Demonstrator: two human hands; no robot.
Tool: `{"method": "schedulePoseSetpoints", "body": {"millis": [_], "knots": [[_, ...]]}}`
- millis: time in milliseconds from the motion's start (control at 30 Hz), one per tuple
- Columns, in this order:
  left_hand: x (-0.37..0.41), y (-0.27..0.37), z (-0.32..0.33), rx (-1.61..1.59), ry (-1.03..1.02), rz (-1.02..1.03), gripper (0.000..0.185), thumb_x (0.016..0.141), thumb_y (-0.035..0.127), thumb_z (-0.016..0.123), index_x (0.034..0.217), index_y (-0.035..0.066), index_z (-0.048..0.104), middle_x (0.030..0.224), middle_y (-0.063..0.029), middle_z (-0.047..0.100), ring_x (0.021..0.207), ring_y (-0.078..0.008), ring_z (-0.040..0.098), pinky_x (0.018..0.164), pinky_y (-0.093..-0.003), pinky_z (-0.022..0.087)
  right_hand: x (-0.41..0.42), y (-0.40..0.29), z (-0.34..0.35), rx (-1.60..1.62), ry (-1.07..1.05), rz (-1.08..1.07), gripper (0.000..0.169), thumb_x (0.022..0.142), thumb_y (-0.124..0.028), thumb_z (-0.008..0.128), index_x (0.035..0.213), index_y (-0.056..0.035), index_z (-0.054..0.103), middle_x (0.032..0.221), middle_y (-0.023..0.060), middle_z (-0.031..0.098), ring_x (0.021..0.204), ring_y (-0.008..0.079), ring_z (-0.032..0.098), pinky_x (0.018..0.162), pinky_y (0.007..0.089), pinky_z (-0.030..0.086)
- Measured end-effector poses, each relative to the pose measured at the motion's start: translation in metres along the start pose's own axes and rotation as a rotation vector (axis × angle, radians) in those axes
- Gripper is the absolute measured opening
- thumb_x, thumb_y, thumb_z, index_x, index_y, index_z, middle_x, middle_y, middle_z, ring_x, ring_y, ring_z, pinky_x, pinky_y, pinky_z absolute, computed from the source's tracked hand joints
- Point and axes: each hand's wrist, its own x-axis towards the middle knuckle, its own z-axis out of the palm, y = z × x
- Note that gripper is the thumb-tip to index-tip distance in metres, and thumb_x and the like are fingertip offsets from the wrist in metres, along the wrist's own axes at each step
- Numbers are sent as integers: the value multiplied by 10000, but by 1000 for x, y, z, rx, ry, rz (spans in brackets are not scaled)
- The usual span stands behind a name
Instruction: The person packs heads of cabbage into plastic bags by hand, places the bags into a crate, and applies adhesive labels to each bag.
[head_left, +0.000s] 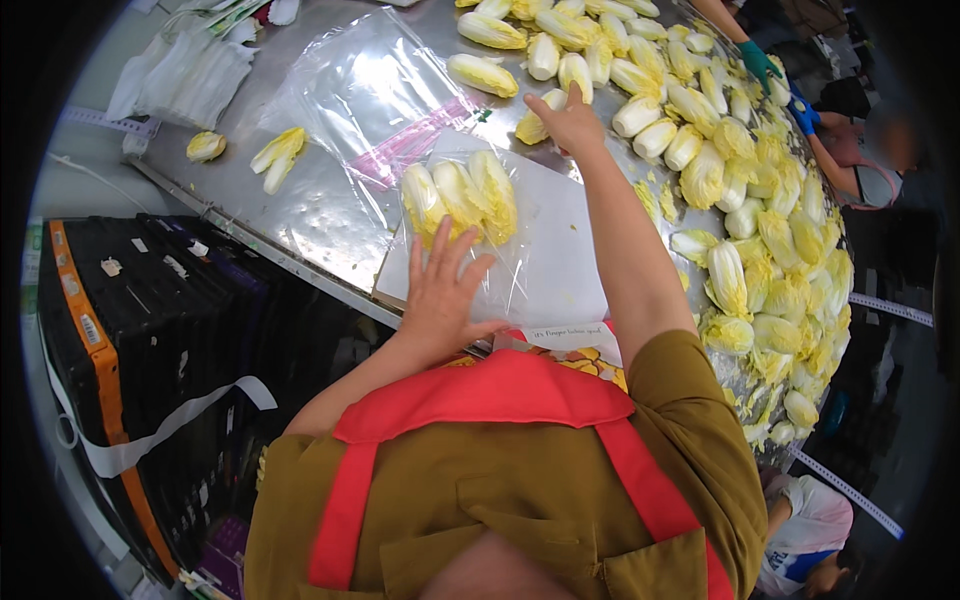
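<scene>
Three small napa cabbages (459, 191) lie side by side in a clear plastic bag on a pale board (555, 255). My left hand (442, 289) rests with spread fingers at the bag's near part, its fingertips by the leafy ends. My right hand (571, 124) reaches beyond the board, fingers apart, over a yellow-and-white cabbage (534, 127); whether it touches that cabbage or the one at its fingertip cannot be told. Left of the board's far end lies a stack of clear bags (360, 90) with pink printed edges.
A big heap of cabbages (757, 217) covers the metal table's right side. Loose leaves (279, 159) and white netting (184, 79) lie at the left. Black crates (150, 300) stand below the left edge. A co-worker's gloved hands (780, 86) are at the far right.
</scene>
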Motion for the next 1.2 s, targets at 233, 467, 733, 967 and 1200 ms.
{"method": "schedulePoseSetpoints", "body": {"millis": [233, 467, 733, 967, 1200], "knots": [[-4, -2, -8, 90, 175, 34, 352, 699, 64, 675, 1048, 93, 633, 1195, -132, 494, 1233, -374, 424, 1033, -542, 291, 4, 15, 21, 192, 190, -115, 860, 733, -349, 676, 1447, -66, 289, 1179, 275, 591, 1101, 368, 593, 932, 391, 469], [9, -11, -31, 19, 224, 121, 126, 775, 97, 684, 898, 80, 664, 780, -68, 540, 753, -273, 555, 681, -381, 440, -144, 44, -62, 1618, -348, -360, 581, 887, -300, 450, 1380, -8, 353, 1206, 242, 566, 790, 279, 642, 730, 381, 537], [17, -13, -48, -12, 191, 182, 88, 784, 78, 637, 872, 78, 642, 786, -64, 519, 769, -265, 568, 637, -377, 489, -287, 31, 26, 1469, -902, -96, 750, 763, -245, 689, 1408, -7, 388, 1191, 139, 584, 928, 227, 641, 757, 328, 530], [11, -4, -29, 21, 171, 252, 104, 737, 51, 594, 841, 60, 596, 795, -73, 525, 776, -262, 581, 626, -376, 491, -278, 27, 49, 1802, -277, 240, 619, 852, -203, 582, 1411, -26, 382, 1081, 103, 595, 832, 187, 627, 714, 297, 506], [13, 11, -25, 5, 209, 278, 64, 774, 60, 615, 826, 83, 585, 765, -80, 507, 717, -282, 568, 587, -384, 473, -260, 21, 61, 847, 84, -251, 573, 769, -117, 643, 1294, 32, 467, 1234, 178, 549, 1140, 286, 540, 995, 368, 409]]}}
